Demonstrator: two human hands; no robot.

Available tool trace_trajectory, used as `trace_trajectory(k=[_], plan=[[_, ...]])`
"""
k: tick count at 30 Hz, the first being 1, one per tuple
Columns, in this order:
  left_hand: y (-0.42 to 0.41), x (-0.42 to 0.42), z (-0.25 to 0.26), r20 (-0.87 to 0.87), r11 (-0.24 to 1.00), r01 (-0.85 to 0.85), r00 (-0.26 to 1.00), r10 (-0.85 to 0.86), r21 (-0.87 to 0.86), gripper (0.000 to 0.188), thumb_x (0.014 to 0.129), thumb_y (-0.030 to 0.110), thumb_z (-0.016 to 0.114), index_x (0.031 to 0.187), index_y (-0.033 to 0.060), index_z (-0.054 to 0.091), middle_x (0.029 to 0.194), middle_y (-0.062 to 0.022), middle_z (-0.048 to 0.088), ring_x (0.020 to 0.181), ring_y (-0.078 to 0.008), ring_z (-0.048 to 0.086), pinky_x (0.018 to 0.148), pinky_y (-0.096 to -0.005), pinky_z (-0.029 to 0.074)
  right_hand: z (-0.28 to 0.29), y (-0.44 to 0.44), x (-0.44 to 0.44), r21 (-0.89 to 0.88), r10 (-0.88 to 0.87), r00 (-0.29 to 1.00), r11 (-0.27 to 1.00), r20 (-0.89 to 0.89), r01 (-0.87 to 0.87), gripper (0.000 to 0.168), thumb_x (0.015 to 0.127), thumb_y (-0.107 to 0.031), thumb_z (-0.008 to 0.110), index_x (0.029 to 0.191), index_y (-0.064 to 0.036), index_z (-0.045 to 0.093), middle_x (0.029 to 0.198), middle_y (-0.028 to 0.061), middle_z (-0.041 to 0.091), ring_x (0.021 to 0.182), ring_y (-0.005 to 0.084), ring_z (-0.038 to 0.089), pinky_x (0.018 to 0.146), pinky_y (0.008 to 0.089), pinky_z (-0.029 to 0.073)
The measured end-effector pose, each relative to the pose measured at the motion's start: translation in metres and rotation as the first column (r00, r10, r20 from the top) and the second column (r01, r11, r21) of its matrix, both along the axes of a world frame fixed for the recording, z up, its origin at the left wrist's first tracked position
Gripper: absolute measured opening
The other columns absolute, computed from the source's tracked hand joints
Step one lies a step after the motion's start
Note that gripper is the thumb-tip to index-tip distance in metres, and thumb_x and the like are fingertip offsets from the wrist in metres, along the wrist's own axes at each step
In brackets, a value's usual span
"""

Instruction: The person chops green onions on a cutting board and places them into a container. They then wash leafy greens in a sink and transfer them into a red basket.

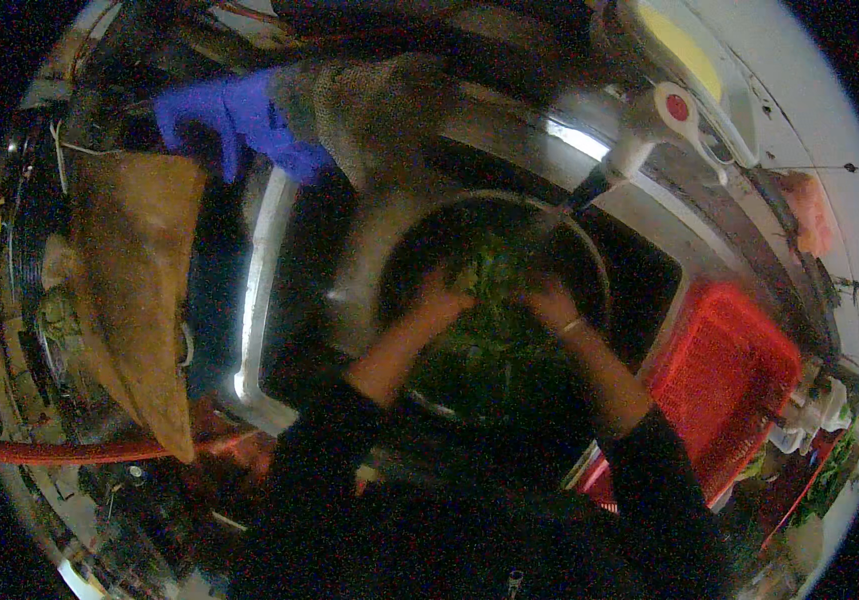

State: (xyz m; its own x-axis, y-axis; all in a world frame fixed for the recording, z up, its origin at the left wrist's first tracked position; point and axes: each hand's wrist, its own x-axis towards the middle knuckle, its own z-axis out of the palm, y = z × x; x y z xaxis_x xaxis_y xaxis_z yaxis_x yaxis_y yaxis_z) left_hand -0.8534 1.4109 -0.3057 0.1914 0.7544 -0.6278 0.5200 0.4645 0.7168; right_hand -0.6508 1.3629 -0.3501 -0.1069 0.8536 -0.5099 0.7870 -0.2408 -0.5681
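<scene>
A large round basin [608,281] stands in a metal sink and holds leafy greens [500,277] that look wet. My left hand [453,291] is inside it, at the left side of the greens. From the right, my right hand [549,301] reaches in beside the same greens, with a thin band at its wrist. Both hands are blurred and dark, so whether the fingers grip any leaves cannot be told. A faucet [587,187] with a dark spout end points over the basin's upper right rim.
A red plastic basket [729,382] stands right of the sink. Blue gloves [249,120] and a grey textured cloth [369,112] lie over the sink's far left edge. A brown board or sheet [136,277] is at the left. A white-handled utensil [692,127] lies behind the faucet.
</scene>
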Motion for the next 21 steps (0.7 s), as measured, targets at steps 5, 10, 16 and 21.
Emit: trace_trajectory(k=[5,10,16,21], plan=[[-0.021,-0.006,0.041,0.001,0.829,0.259,0.954,-0.299,0.496,0.067,0.058,0.013,0.074,0.119,0.0042,0.047,0.119,-0.0148,0.050,0.111,-0.0326,0.046,0.093,-0.0409,0.039,0.084,-0.029,0.005,0.073,-0.368,0.918,0.921,-0.149,0.382,0.053,0.063,-0.029,0.071,0.107,-0.003,0.059,0.115,0.0208,0.053,0.107,0.0334,0.051,0.088,0.0386,0.043],[-0.031,-0.036,0.039,-0.284,0.633,0.618,0.782,-0.555,0.466,0.070,0.057,0.023,0.075,0.119,0.0084,0.048,0.133,-0.0173,0.034,0.125,-0.0373,0.028,0.103,-0.0484,0.024,0.094,-0.056,-0.019,0.139,-0.034,0.979,0.990,0.202,0.006,0.063,0.062,-0.035,0.072,0.114,-0.006,0.052,0.121,0.0191,0.048,0.114,0.0335,0.043,0.097,0.0470,0.032],[-0.078,-0.028,0.007,-0.600,0.524,0.816,0.552,-0.579,0.245,0.088,0.057,0.032,0.072,0.133,0.0087,0.034,0.139,-0.0208,0.026,0.129,-0.0401,0.021,0.101,-0.0597,0.016,0.051,-0.071,-0.044,0.020,0.147,0.875,0.984,0.462,-0.176,0.094,0.062,-0.044,0.071,0.139,-0.020,0.021,0.140,0.0182,0.025,0.127,0.0384,0.025,0.099,0.0653,0.014],[-0.097,-0.020,-0.095,-0.697,0.543,0.788,0.563,-0.445,0.290,0.073,0.075,0.021,0.056,0.139,0.0181,0.022,0.134,-0.0206,0.033,0.119,-0.0375,0.035,0.100,-0.0581,0.020,-0.089,-0.101,-0.041,0.165,0.063,0.817,0.968,0.573,-0.191,0.091,0.068,-0.044,0.066,0.141,-0.025,0.015,0.141,0.0181,0.022,0.128,0.0401,0.024,0.096,0.0675,0.019]])
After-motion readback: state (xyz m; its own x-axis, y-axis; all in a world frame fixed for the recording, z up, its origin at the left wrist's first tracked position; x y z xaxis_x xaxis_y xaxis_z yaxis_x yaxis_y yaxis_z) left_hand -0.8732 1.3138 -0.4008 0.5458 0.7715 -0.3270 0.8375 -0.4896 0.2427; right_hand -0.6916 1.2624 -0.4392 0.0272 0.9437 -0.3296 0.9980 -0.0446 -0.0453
